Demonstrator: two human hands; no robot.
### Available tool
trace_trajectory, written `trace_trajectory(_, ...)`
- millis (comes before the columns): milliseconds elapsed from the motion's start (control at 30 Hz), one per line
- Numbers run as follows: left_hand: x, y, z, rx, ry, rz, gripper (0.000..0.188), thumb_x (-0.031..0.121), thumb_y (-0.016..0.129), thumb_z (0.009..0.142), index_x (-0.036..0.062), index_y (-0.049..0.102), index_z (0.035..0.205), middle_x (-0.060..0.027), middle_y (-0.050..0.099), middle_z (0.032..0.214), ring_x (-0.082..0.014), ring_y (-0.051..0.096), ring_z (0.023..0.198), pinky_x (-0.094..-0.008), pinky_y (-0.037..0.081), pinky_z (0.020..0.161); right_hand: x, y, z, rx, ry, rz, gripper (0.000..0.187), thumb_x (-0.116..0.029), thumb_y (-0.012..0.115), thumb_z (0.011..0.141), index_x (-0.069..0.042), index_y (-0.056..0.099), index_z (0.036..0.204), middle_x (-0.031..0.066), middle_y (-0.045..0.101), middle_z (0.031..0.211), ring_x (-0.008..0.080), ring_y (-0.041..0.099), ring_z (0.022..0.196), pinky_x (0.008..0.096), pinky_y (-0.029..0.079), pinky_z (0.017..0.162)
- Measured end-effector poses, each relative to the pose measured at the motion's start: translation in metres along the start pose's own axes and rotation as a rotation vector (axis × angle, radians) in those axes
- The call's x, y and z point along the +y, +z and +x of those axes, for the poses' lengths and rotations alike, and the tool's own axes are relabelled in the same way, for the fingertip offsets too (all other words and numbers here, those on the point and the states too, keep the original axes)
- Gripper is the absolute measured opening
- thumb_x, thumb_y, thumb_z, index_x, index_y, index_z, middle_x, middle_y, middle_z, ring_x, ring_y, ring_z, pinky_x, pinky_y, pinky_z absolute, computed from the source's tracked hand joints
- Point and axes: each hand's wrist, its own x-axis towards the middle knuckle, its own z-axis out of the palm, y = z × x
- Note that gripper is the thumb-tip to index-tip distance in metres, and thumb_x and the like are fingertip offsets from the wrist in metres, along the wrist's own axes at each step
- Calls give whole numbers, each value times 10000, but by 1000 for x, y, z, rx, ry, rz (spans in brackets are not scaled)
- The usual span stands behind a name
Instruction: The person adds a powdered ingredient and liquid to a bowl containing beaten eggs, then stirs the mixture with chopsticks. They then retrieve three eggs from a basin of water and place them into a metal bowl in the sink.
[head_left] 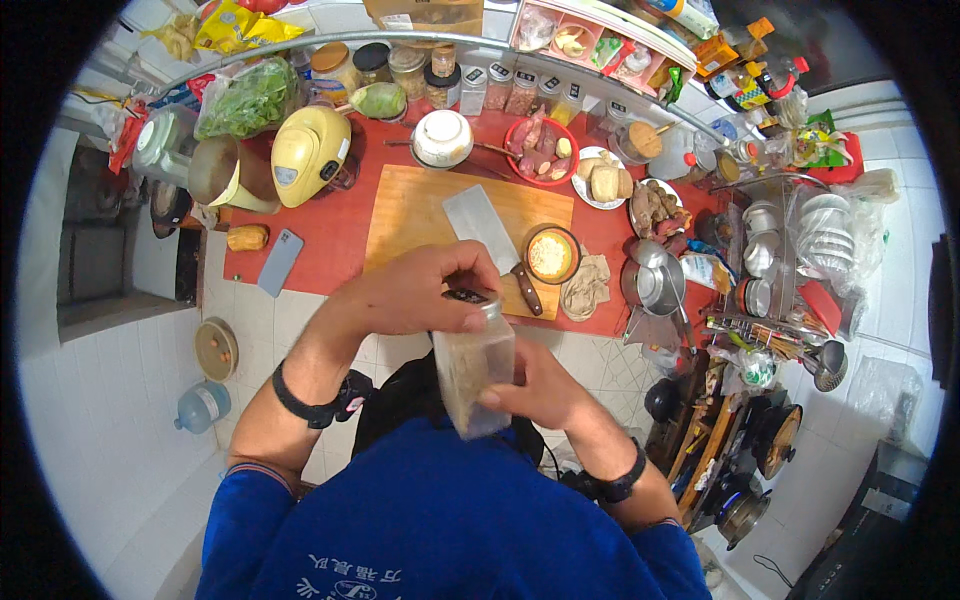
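Note:
A square clear jar (470, 385) of pale powdery contents is held close to my chest, over the near edge of the table. My left hand (425, 290) has its fingers closed round the jar's dark lid (466, 297). Lower down, my right hand (540, 388) grips the jar's body from the right side. The jar leans slightly. Beyond my hands a cleaver (478, 222) lies flat on the wooden cutting board (410, 205), its brown handle toward me. Right of the blade stands a small brown bowl (553, 254) with pale yellow-white contents.
A crumpled cloth (587, 288) lies beside the board. Behind it stand a white bowl (442, 138) with chopsticks across it, a red basin (568, 178) of meat, and several spice jars. At left are a yellow appliance (308, 155) and a phone (281, 263); at right, a metal pot (640, 290).

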Motion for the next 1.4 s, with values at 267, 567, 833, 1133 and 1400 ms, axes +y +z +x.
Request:
trace_trajectory(267, 44, -5, 5, -131, 227, -328, 1094, 717, 805, 782, 27, 437, 1546, -134, 585, 1467, -222, 577, 1344, -377, 476, 1101, -59, 11, -12, -79, -93, 53, 715, -184, 833, 874, -8, 476, 1468, 82, 670, 1291, 156, 621, 1200, 377, 515, 1047)
trace_trajectory(567, 12, 14, -9, 295, 164, -111, 789, 507, 849, 860, 30, 518, 1394, -60, 619, 1299, -167, 596, 1240, -348, 471, 1087, -45, 4, 8, 451, -199, -581, 779, -121, 868, 789, -17, 485, 1459, 129, 685, 1206, 188, 665, 1063, 357, 555, 916)
trace_trajectory(833, 8, 5, -15, 65, 85, -358, 801, 539, 833, 867, 28, 533, 1405, -62, 631, 1290, -148, 593, 1233, -327, 476, 1064, -45, 2, 2, 137, -163, -321, 794, -112, 872, 774, 17, 486, 1456, 125, 696, 1215, 187, 662, 1080, 382, 544, 953)
trace_trajectory(1133, -8, 26, -15, 286, 29, -176, 744, 491, 849, 870, 32, 548, 1372, -59, 634, 1271, -135, 598, 1207, -320, 479, 1057, -44, 7, -3, 393, -121, -633, 851, -151, 894, 757, 5, 470, 1478, 145, 690, 1204, 219, 680, 1051, 372, 555, 916)
trace_trajectory(1400, -8, 23, -7, -3, 42, -343, 706, 481, 813, 900, 29, 558, 1379, -57, 648, 1272, -140, 600, 1225, -328, 474, 1071, -22, -5, -13, 139, -104, -330, 738, -133, 871, 804, 4, 496, 1424, 150, 685, 1202, 199, 691, 1049, 368, 575, 887)
